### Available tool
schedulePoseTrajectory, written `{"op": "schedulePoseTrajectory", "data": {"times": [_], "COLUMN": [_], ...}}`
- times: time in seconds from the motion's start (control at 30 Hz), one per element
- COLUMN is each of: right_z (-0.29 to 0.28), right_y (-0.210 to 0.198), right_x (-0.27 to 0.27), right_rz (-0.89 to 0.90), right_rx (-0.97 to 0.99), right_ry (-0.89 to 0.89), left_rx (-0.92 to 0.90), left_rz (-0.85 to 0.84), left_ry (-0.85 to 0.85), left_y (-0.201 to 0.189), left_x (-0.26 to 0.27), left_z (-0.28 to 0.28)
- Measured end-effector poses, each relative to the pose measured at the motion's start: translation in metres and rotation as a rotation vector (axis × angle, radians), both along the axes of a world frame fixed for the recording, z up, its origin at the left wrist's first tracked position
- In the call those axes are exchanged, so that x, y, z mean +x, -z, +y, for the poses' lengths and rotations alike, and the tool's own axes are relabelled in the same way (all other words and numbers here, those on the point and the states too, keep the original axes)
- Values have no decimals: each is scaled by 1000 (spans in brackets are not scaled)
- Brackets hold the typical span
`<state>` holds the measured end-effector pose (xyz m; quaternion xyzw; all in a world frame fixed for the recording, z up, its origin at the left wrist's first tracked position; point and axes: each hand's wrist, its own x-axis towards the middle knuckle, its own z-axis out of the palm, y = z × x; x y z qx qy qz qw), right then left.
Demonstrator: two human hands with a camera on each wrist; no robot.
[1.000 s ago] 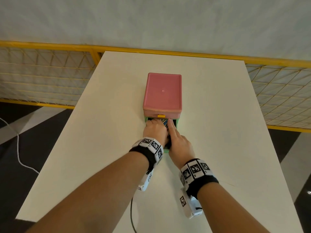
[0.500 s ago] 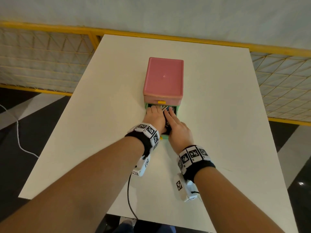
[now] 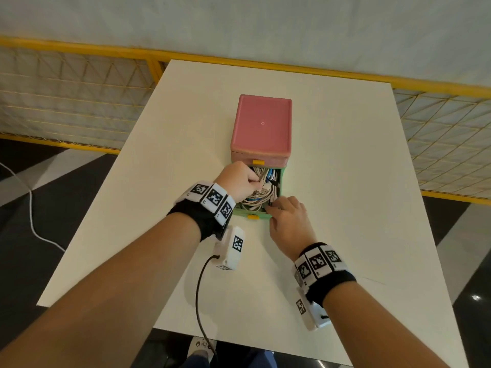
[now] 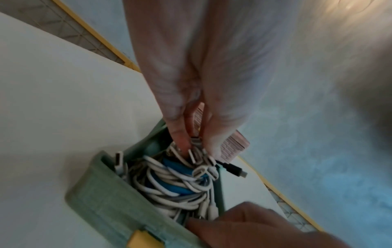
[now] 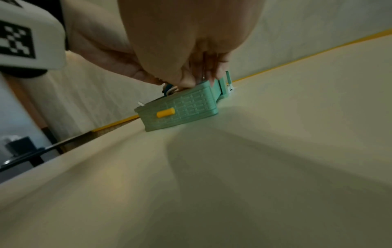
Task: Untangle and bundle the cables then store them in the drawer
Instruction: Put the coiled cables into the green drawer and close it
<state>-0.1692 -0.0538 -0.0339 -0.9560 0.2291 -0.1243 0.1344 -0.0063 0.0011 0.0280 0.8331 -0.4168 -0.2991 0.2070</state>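
Observation:
A pink-topped drawer box [image 3: 261, 128] stands mid-table with its green drawer [image 3: 282, 181] pulled out toward me. A tangle of white and blue cables [image 3: 261, 193] fills the drawer. My left hand [image 3: 239, 181] is at the drawer's left side and pinches several white cable plugs [image 4: 197, 149] between thumb and fingers. A black plug [image 4: 233, 169] sticks out over the far wall. My right hand [image 3: 287, 219] sits at the drawer's near right corner, with its fingers [image 5: 212, 73] curled over the rim onto cable ends there. The yellow handle [image 5: 165, 112] faces me.
The white table [image 3: 345, 168] carries only the box. A yellow mesh railing [image 3: 79, 102] runs behind and beside the table. A black wire [image 3: 199, 288] hangs from my left wrist camera over the near edge. A white cord [image 3: 32, 219] lies on the floor at left.
My hands have parted, so the cables now show. The left hand shifted to the drawer's left and took cable plugs. The right hand drew back to the near right corner.

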Motion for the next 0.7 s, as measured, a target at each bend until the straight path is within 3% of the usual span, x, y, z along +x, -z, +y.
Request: {"op": "schedulePoseTrajectory", "data": {"times": [0.2, 0.27, 0.37, 0.5, 0.57, 0.7], "right_z": [-8, -15, -21, -25, -28, -34], "right_y": [-17, -23, -21, -31, -39, -40], "right_x": [-3, 7, 17, 24, 29, 30], "right_rz": [-426, -363, -84, 152, 171, 34], "right_rx": [212, 269, 328, 287, 268, 310], "right_ry": [218, 190, 138, 114, 122, 275], "left_rx": [-34, -15, 30, 52, 35, 9], "left_rz": [8, -12, -88, 15, 49, 43], "left_ry": [-97, -114, -9, 77, 57, -13], "left_y": [2, 7, 9, 6, 2, 1], "left_x": [-15, -23, -35, -24, -16, -11], "left_z": [-10, -13, -16, -12, -11, -18]}}
